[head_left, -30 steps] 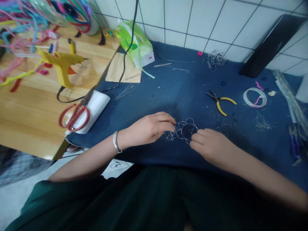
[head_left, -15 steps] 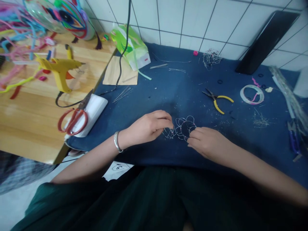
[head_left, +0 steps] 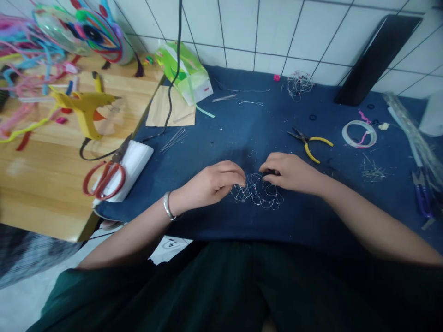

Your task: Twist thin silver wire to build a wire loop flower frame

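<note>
There your right hand [head_left: 289,171] swung to the far edge of the wire loops [head_left: 266,197], probably regripping; whether it pinched, I couldn't tell! Your left hand [head_left: 218,182] stayed clamped on their left end, the loops between both.

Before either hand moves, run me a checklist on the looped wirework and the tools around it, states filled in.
1. Left hand at the wirework: ok, at its left end.
2. Right hand at the wirework: ok, at the upper edge of the larger loops; firmness of grip hidden.
3. Small beads and wire joins sound: cannot tell, too fine to make out.
4. Yellow-handled pliers apart from both hands: ok, lying beyond the right hand, handles spread.
5. Red-handled scissors away from the wirework: ok, lying across the white block.
6. Cloth free of scraps: not ok, loose wire bits lie on it.
</note>
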`<state>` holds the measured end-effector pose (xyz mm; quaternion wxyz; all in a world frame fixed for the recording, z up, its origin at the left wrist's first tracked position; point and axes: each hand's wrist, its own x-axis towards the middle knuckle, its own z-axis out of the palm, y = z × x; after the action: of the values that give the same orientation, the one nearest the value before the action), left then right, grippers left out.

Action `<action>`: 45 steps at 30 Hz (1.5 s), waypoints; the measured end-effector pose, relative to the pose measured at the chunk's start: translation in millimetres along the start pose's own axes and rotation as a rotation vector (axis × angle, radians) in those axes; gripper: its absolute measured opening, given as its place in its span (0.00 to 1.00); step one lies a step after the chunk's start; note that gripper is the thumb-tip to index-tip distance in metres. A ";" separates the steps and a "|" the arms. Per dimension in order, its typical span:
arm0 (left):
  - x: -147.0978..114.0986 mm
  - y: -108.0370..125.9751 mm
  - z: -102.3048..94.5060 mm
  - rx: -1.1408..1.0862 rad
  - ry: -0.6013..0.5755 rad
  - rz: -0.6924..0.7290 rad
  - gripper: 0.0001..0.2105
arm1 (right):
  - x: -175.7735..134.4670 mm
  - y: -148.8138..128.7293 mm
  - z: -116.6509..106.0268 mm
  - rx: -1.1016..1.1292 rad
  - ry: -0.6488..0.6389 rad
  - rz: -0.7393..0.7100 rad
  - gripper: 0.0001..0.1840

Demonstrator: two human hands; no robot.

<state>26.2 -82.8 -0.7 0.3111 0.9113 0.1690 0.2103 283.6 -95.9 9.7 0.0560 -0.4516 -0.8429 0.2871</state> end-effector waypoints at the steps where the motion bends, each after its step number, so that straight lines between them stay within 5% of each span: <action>1: -0.2 -0.4 0.0 -0.002 0.001 -0.001 0.13 | 4.7 1.0 2.5 0.002 -0.021 -0.007 0.12; 15: 0.5 -4.9 1.8 -0.023 0.014 -0.002 0.13 | 31.7 2.0 6.5 0.103 -0.077 -0.081 0.15; 20: -0.6 -5.6 2.1 -0.024 0.013 -0.004 0.13 | 42.6 0.4 7.4 0.111 -0.132 -0.146 0.08; 26: -0.9 -7.4 1.7 -0.011 0.016 -0.008 0.14 | 28.2 0.4 9.9 0.137 -0.032 -0.100 0.03; 34: -0.5 -3.7 0.3 0.014 0.027 -0.039 0.15 | 0.9 -9.8 31.3 -0.127 0.267 -0.070 0.05; 45: 1.6 -1.2 -0.6 -0.003 0.016 -0.038 0.16 | -13.3 -6.6 36.8 0.021 0.247 -0.012 0.03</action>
<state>27.0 -80.9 -0.6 0.3151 0.9057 0.1883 0.2121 273.5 -125.2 -15.1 0.1659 -0.4779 -0.8293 0.2376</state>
